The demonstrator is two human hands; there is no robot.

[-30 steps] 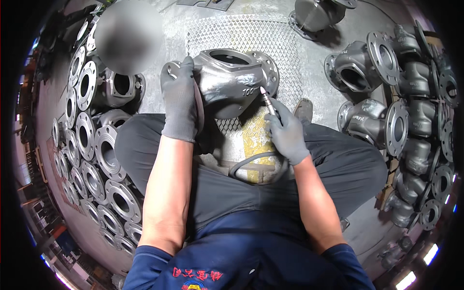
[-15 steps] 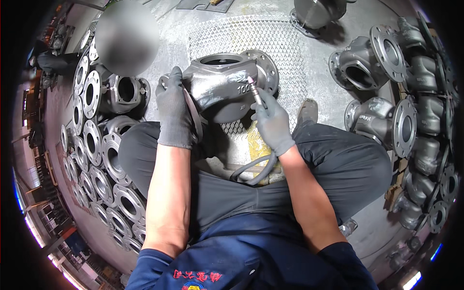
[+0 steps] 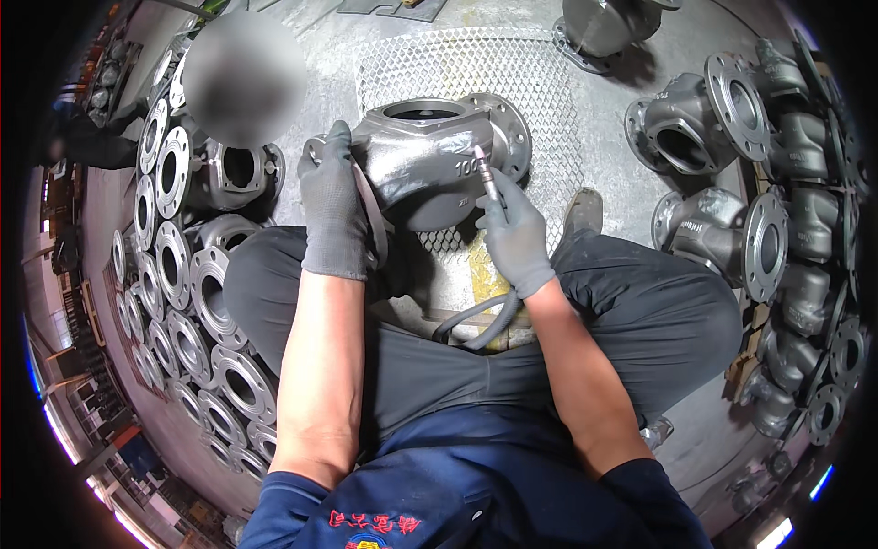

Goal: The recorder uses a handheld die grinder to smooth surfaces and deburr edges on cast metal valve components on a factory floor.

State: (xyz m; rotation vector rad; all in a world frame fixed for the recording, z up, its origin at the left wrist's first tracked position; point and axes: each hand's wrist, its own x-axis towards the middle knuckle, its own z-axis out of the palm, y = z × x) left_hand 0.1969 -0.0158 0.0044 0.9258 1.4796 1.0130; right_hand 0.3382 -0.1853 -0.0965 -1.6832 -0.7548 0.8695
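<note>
Nearest the seated person, at twelve o'clock, a dark hose [image 3: 497, 322] loops between the thighs, below the gloved right hand [image 3: 518, 240], which is closed around a slim pen-like tool [image 3: 486, 174]. Beyond, also at twelve, a grey flanged casting [image 3: 412, 165] sits over metal mesh [image 3: 544, 101], its left end clamped by the gloved left hand [image 3: 335, 206]. Stacked flanged parts [image 3: 212, 316] crowd the left knee from nine to eleven, other castings [image 3: 709, 233] stand around two, and a rounded casting [image 3: 608, 26] sits farther off at one.
</note>
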